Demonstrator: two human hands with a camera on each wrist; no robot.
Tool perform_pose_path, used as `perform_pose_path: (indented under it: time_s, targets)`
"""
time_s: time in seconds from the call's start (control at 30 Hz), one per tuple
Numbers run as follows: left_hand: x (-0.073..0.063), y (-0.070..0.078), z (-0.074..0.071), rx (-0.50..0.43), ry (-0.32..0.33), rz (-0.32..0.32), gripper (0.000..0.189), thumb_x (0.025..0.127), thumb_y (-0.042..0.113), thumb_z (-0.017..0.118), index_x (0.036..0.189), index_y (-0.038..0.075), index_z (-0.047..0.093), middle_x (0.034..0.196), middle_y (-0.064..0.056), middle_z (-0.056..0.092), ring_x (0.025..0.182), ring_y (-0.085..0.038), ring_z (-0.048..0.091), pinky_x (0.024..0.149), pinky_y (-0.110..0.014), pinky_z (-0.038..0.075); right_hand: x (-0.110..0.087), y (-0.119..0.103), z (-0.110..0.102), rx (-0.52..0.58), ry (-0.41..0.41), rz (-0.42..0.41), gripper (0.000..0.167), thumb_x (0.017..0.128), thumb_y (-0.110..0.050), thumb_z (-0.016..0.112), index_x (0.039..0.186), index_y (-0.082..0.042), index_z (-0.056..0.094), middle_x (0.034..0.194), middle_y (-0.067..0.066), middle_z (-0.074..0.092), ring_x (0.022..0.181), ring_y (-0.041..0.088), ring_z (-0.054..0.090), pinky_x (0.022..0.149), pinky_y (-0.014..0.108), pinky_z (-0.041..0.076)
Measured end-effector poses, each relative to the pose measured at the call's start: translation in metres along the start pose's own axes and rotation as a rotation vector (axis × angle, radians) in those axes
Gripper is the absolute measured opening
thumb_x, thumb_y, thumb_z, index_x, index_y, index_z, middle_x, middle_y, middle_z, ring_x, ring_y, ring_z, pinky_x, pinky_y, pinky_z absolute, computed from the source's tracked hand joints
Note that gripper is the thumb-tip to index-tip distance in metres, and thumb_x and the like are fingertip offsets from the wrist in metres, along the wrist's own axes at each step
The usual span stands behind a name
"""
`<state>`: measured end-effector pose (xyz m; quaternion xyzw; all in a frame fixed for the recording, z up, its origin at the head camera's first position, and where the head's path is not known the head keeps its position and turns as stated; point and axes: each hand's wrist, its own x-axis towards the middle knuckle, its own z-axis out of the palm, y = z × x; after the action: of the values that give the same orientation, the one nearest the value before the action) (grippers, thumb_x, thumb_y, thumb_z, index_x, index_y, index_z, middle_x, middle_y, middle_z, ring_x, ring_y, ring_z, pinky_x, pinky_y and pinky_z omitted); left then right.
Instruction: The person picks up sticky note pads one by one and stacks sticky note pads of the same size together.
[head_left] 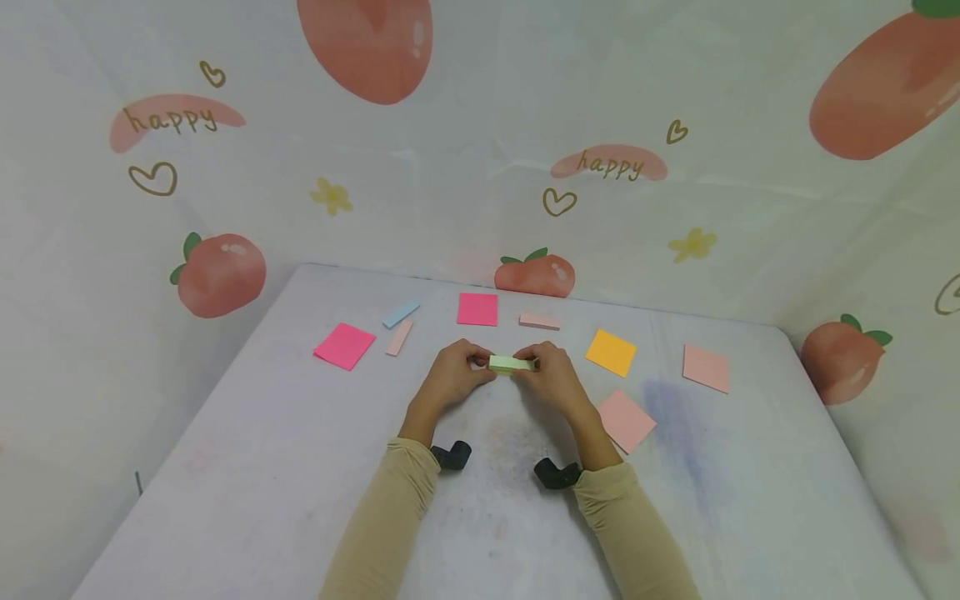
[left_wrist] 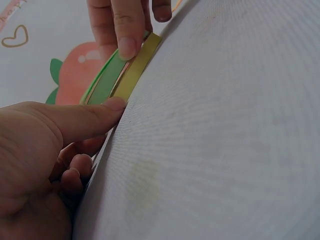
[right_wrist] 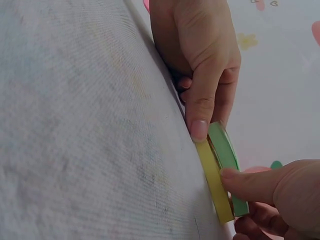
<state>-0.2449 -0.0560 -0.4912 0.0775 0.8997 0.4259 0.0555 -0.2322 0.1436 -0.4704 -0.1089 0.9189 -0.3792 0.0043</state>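
Observation:
Near the table's middle, both hands hold a narrow green sticky-note pad [head_left: 510,363] and a narrow yellow sticky-note pad [right_wrist: 214,182], side by side at the tabletop. My left hand [head_left: 453,375] grips one end, its thumb [right_wrist: 200,129] on the yellow pad and its fingers partly hidden behind. At the other part my right hand [head_left: 553,379] pinches the green pad, its thumb [right_wrist: 231,175] on the face beside the yellow one. A thin gap runs between the two pads in the right wrist view.
Around the hands on the white table [head_left: 285,500] lie pink square notes [head_left: 477,309], an orange square [head_left: 611,352], pale pink squares [head_left: 706,367], a blue strip [head_left: 402,314] and pale pink strips [head_left: 539,322]. A fruit-printed cloth [head_left: 450,183] hangs behind.

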Motion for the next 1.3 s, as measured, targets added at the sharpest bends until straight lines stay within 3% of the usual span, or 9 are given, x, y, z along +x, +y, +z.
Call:
perform_pose_path:
  time_s: [0.4,0.73,1.3]
  targets:
    - [-0.0008,0.0003,0.0005,-0.015,0.001,-0.005,0.027,0.087,0.019,0.082,0.113,0.013,0.077,0.100,-0.002,0.066,0.086,-0.017,0.055,0.075,-0.029,0.046,-0.0001,0.0019,-0.0010,-0.009,-0.042,0.037,0.028,0.090,-0.009,0.076,0.117,-0.002,0.073,0.102,0.015,0.064,0.085,0.021,0.054,0.074,0.029,0.044]
    - [-0.0016,0.0013,0.0003,-0.014,-0.005,0.005,0.026,0.088,0.019,0.081,0.114,0.014,0.077,0.100,-0.002,0.065,0.087,-0.017,0.055,0.075,-0.029,0.045,-0.0010,0.0027,-0.0036,-0.043,-0.077,0.077,0.029,0.093,-0.009,0.073,0.121,-0.003,0.071,0.106,0.014,0.062,0.089,0.022,0.053,0.078,0.032,0.045]
    - [-0.0018,0.0033,0.0004,0.003,-0.011,0.000,0.026,0.090,0.018,0.078,0.115,0.013,0.077,0.101,-0.003,0.064,0.086,-0.017,0.054,0.076,-0.030,0.045,-0.0032,-0.0036,-0.0077,-0.030,-0.089,0.061,0.036,0.091,-0.014,0.076,0.123,0.000,0.069,0.109,0.017,0.061,0.092,0.024,0.058,0.080,0.032,0.050]
